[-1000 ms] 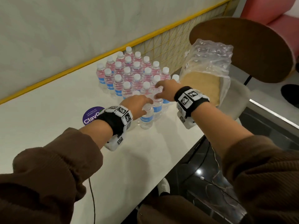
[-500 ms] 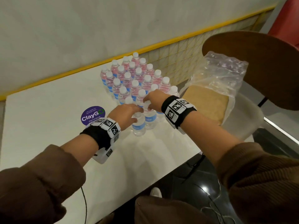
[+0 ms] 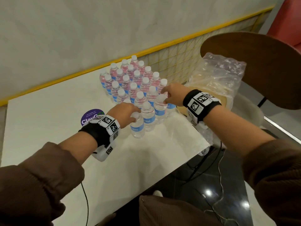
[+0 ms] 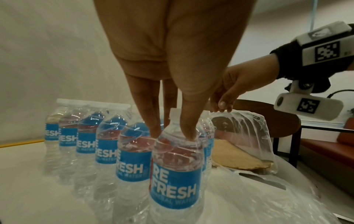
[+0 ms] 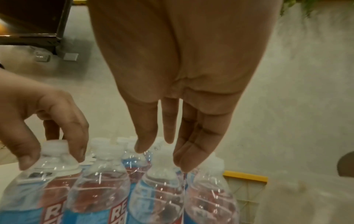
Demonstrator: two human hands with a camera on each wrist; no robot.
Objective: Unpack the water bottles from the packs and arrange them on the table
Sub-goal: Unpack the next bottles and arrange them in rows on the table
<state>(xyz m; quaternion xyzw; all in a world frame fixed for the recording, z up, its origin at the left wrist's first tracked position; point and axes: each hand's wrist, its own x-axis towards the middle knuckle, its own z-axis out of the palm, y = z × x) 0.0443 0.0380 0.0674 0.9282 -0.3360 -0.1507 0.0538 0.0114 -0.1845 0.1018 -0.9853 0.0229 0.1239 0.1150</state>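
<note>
Several clear water bottles [image 3: 130, 79] with white caps and blue labels stand packed in rows on the white table [image 3: 48, 103]. My left hand [image 3: 131, 114] grips the nearest bottle [image 3: 137, 128] by its neck, thumb and fingers curled round the cap; in the left wrist view the fingers of that left hand [image 4: 173, 134] press on the shoulder of this upright bottle [image 4: 176, 174]. My right hand [image 3: 164, 97] hangs over the caps at the right of the front row. Its fingers [image 5: 184, 159] point straight down and hold nothing, and the right hand [image 5: 162, 154] just reaches the bottle tops.
Crumpled clear plastic wrap [image 3: 223, 75] with a cardboard sheet lies at the table's right end. A round brown chair back [image 3: 260, 67] stands beyond it. A purple sticker [image 3: 91, 115] is left of my left wrist. The table edge [image 3: 162, 172] drops to dark floor.
My left hand keeps its hold on the front bottle. The right hand's fingers have straightened above the caps. My head view has shifted a little.
</note>
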